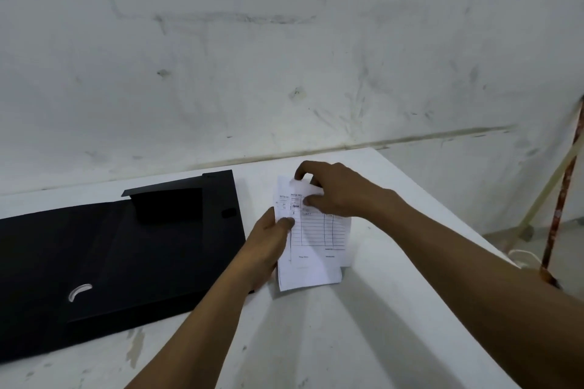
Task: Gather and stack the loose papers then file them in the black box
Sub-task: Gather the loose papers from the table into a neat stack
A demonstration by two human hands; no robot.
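White table [347, 341]: papers [316, 265] between both hands [268, 243] [335, 191]

Thin white printed paper slips [311, 240], matt; flat black plastic-looking box [120, 249], dull sheen; smooth white bench [363, 325]; rough, scuffed whitewashed wall [284, 41].

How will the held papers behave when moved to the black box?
Probably floppy: the papers are thin, and the top edge curls under the right hand. Likely to slip apart: their edges sit uneven in the left hand. Seemingly light: a pinch holds them.
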